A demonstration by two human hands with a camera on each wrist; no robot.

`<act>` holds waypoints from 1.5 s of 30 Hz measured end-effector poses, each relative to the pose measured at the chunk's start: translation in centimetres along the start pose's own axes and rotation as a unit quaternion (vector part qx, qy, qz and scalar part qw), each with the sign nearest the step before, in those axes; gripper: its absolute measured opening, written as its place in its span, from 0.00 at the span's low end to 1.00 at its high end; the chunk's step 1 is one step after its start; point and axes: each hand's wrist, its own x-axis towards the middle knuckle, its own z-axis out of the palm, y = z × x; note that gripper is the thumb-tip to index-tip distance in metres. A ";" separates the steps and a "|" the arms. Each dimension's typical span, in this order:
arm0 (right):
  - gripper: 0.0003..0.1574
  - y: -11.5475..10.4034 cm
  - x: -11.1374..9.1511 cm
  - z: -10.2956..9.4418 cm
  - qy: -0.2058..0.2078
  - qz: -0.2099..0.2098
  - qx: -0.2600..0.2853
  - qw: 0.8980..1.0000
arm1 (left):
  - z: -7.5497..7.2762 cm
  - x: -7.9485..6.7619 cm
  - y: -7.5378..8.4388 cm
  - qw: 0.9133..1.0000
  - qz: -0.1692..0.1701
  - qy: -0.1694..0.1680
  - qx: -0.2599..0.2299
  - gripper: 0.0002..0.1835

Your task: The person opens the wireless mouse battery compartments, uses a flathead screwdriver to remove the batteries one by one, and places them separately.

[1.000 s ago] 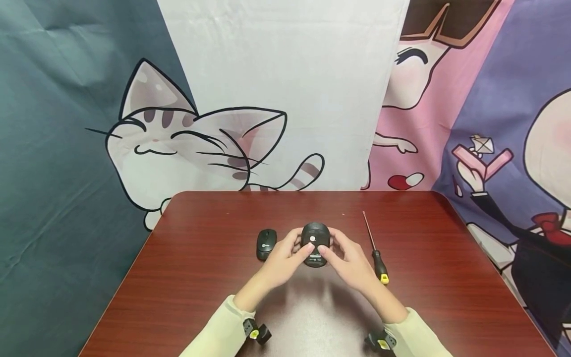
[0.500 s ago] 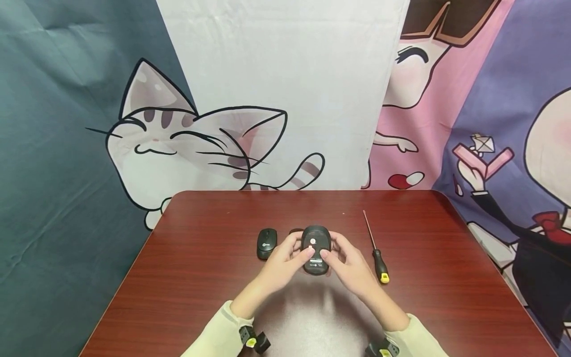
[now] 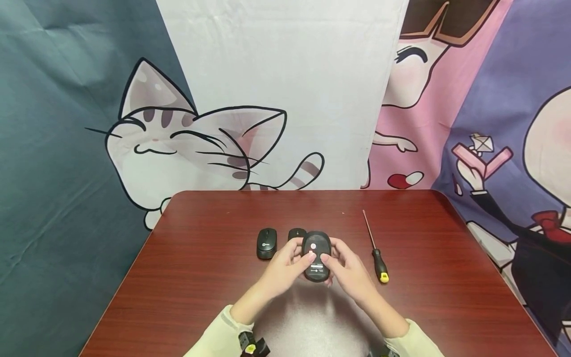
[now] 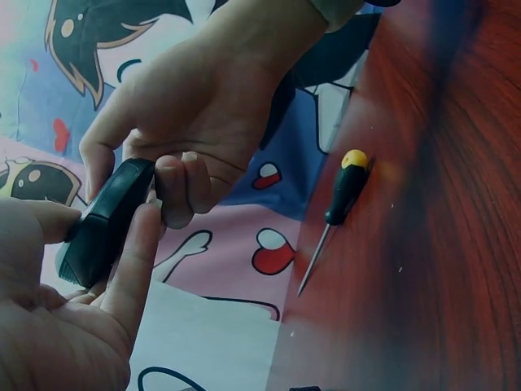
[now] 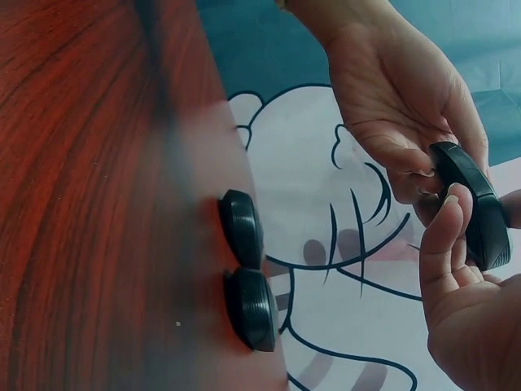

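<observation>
Between both hands, raised over the table, is a black computer mouse with its underside and a white label facing the head camera. My left hand grips its left side, the thumb lying across the underside. On the opposite side my right hand pinches it, thumb also on the underside. In the left wrist view the held mouse appears edge-on, fingers of both hands around it. A second black mouse lies on the table to the left. Behind my left hand is another black mouse, partly hidden.
A screwdriver with a black and yellow handle lies right of my right hand, its shaft pointing away. The reddish-brown wooden table ends at a far edge, where a cartoon-printed cloth hangs.
Both hands have moved slightly toward the body with the held mouse, and its underside shows more fully. The mouse behind my left hand has come into view.
</observation>
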 end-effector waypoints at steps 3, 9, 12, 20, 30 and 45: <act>0.22 0.1 -0.1 0.1 0.003 0.005 0.001 1.000 | 0.1 -0.1 -0.1 1.000 -0.007 0.000 -0.005 0.23; 0.21 0.3 -0.3 0.1 0.004 0.001 0.007 1.000 | 0.3 -0.1 -0.5 1.000 -0.014 -0.004 -0.010 0.22; 0.21 0.4 -0.3 0.1 -0.002 -0.003 0.013 1.000 | 0.2 -0.1 -0.5 1.000 -0.014 -0.006 -0.006 0.22; 0.20 0.7 -0.6 0.2 -0.010 0.003 0.015 1.000 | -0.4 -0.1 0.3 0.998 -0.004 -0.001 0.057 0.22; 0.19 0.7 -1.0 0.4 -0.011 0.004 0.015 1.000 | -0.8 0.6 0.7 0.991 0.002 0.025 0.132 0.18; 0.17 1.3 -1.1 0.6 -0.001 0.010 0.013 1.000 | -0.3 0.8 0.2 0.984 0.014 0.048 0.171 0.12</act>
